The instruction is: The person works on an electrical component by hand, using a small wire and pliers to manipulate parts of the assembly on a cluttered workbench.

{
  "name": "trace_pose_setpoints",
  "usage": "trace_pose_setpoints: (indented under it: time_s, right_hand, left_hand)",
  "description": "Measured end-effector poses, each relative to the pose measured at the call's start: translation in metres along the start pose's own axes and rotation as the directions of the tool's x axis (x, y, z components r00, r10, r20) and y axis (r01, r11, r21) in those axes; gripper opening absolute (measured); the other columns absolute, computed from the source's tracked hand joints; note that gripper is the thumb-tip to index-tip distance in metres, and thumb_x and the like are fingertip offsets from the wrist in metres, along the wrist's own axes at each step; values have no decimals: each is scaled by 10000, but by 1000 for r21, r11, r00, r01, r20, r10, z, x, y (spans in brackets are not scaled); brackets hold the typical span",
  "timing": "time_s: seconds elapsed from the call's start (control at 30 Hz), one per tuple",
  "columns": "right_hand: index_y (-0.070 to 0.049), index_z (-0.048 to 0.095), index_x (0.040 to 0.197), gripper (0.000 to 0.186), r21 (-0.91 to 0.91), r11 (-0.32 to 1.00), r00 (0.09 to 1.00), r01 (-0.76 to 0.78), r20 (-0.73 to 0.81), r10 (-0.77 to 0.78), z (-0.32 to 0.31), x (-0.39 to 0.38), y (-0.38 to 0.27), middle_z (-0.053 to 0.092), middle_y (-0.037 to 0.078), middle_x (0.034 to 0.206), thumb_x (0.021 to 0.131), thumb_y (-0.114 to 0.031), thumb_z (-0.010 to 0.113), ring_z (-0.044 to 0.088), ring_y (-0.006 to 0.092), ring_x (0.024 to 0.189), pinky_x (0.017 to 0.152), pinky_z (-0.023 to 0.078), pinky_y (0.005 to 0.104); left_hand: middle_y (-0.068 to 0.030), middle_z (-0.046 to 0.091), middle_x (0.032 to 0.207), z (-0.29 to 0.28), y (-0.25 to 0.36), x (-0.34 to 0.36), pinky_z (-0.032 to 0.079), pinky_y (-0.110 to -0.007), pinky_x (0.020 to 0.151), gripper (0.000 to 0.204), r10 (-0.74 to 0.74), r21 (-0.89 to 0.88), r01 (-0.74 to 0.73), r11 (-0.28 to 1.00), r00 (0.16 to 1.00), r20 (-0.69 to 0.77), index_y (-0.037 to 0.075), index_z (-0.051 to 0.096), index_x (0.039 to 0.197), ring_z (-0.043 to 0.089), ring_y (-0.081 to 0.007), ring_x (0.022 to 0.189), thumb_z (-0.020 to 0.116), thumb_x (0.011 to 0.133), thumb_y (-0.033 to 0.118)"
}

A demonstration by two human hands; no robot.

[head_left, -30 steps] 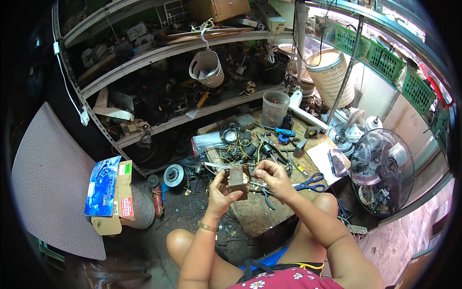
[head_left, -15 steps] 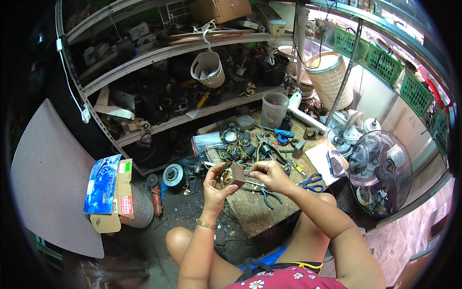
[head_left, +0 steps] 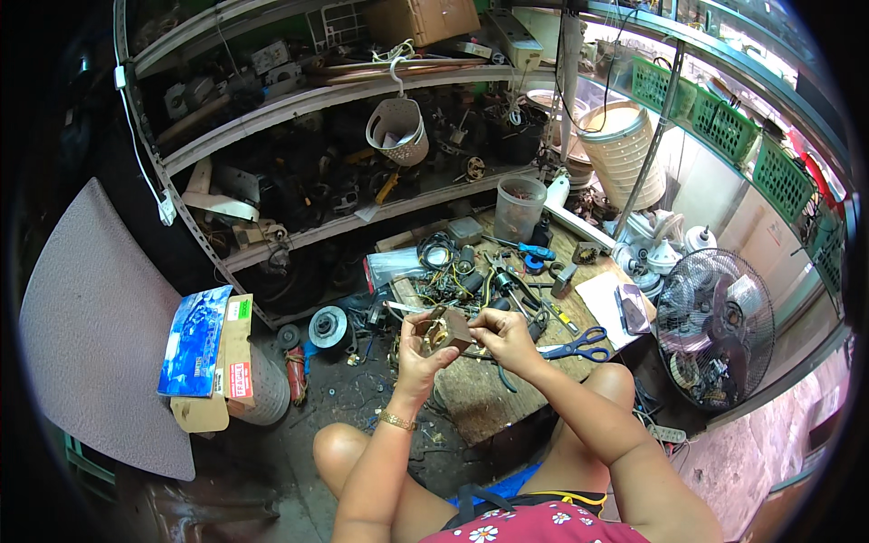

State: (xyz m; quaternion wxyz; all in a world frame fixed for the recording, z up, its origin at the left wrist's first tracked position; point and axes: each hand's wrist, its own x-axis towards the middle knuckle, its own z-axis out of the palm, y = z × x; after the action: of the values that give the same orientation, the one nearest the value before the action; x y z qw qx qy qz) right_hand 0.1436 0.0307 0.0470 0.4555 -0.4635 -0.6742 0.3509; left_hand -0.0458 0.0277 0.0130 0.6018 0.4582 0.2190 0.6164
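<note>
My left hand (head_left: 417, 364), with a gold-coloured watch or bracelet at its wrist, grips a small brown block (head_left: 457, 333) above the near-left part of the wooden board (head_left: 480, 403). The block is squarish, with a hollow in which yellowish, coil-like material shows. At its right side my right hand (head_left: 509, 341) has thumb and fingers pinched together; what they hold, if anything, is too small to make out. Dark blue scissors (head_left: 579, 346) lie just right of my right hand. Pliers (head_left: 505, 378) below it are partly covered by the hand.
On the board are tangled wires and parts (head_left: 453, 290), a blue screwdriver (head_left: 525, 244), a clear plastic tub (head_left: 520, 206) and a phone-like slab (head_left: 632, 308). A caged fan (head_left: 715, 326) stands at right, a cardboard box (head_left: 233, 353) at left. Loaded shelves (head_left: 317, 104) rise behind.
My left hand and the block have shifted slightly right, and the block has turned a little. My right hand has closed in on the block's side and now covers more of the pliers.
</note>
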Motion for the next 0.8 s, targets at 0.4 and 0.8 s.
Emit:
trace_pose_setpoints:
  time_s: [0.4, 0.8]
  right_hand:
    - [-107, 727, 1070, 274, -336, 912, 971, 237, 37, -238, -16, -10, -4, 604, 118, 1115, 808, -175, 770, 556, 305, 1024, 904, 463, 407]
    - [24, 710, 906, 181, 384, 909, 986, -164, 76, 146, -24, 5, -29, 707, 49, 883, 963, -138, 653, 634, 119, 860, 840, 497, 302]
  left_hand:
    - [-97, 585, 1220, 3, 2, -2, 507, -326, 964, 1065, -78, 638, -9, 770, 991, 108, 68, 341, 1478, 590, -189, 1102, 912, 579, 66]
    - [-69, 618, 1246, 0, -6, 5, 521, -338, 996, 830, -146, 38, 141, 989, 976, 164, 13, 500, 1302, 621, -175, 1135, 957, 614, 81]
